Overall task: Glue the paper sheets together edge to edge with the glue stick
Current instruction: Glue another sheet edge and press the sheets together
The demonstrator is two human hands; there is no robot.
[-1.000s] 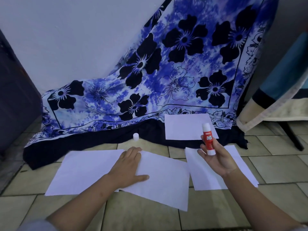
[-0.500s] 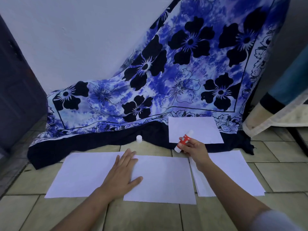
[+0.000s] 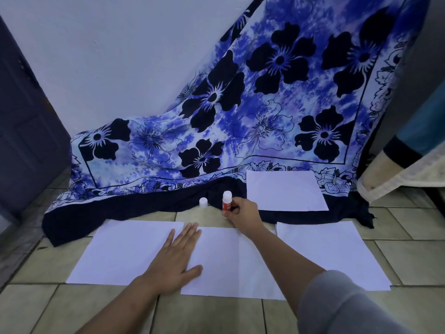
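1. One glue stick [image 3: 226, 204]: small cylinder, red body with a white printed label, white top end. It stands upright at the floor, bottom end just past the far edge of the middle sheet, beside the dark cloth hem.
2. Right hand [image 3: 243, 214] pinches the glue stick's lower body, fingers curled round it; grey sleeve [image 3: 337, 302] on that arm.
3. One cap [image 3: 203, 202]: short white cylinder, upright on the floor just left of the glue stick, not touching it.
4. Four paper sheets, all white, plain, rectangular, flat.
5. Left sheet [image 3: 125, 251] and middle sheet [image 3: 231, 263] meet along one side edge; the middle one seems to lap over the left there.
6. Right sheet [image 3: 330, 254] lies on the floor just beside the middle sheet, a thin gap showing at the far end.
7. Far sheet [image 3: 284, 190] lies apart on the cloth, beyond the others.
8. Left hand [image 3: 175, 259] lies flat, palm down, fingers spread and extended, pressing on the join of left and middle sheets; it holds nothing.
9. Floor [image 3: 409, 232]: pale square tiles, dark grout lines.
10. One cloth [image 3: 277, 104]: blue-white tie-dye, black flower prints, dark border, draped from the wall down onto the floor.
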